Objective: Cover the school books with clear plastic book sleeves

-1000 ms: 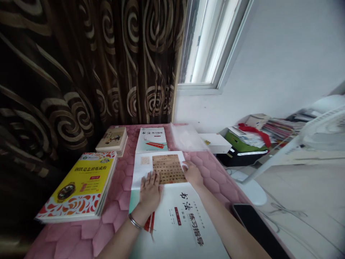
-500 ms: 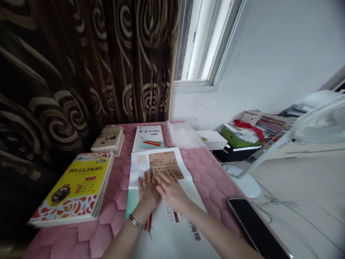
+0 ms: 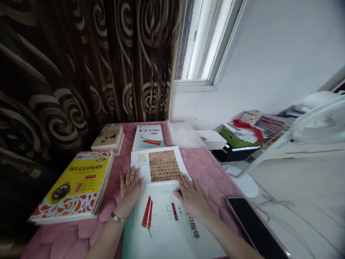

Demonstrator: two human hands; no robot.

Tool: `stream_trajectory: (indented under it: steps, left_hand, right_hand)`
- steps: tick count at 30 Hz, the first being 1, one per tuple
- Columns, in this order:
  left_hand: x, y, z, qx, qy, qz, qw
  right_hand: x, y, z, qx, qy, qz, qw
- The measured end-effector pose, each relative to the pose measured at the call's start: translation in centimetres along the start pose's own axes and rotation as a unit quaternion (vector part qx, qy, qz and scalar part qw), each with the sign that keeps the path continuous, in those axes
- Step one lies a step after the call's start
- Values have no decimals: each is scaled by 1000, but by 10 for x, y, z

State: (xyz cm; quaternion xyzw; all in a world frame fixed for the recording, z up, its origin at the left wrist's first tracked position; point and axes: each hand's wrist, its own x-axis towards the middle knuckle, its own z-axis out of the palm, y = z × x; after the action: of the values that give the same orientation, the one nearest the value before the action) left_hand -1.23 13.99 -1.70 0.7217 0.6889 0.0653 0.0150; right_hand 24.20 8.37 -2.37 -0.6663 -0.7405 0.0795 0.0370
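A large white and pale green book cover lies face up in front of me, printed with red shapes and Chinese characters. Beyond its crease spreads a white page bearing a brown calligraphy print. My left hand lies flat at the left edge near the crease, fingers stretched out, a silver bangle on the wrist. On the right side, my right hand rests with its fingers spread over the crease, beside the print's lower corner. Neither hand grips anything. Whatever lies under the cover is hidden.
Left stand a stack of books with a yellow cover and smaller beige books. Behind is another calligraphy booklet beside a clear plastic sheet. A phone lies at the pink padded surface's right edge; a white fan stands beyond.
My hands have moved apart from the middle of the page, the left one to the left edge and the right one to the right. The calligraphy print and red shapes are now uncovered.
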Motion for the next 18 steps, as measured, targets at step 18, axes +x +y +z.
stream_trajectory:
  steps: [18]
  left_hand:
    - [-52, -33, 29, -176, 132, -112, 969]
  right_hand:
    - [4, 26, -23, 25, 56, 62, 996]
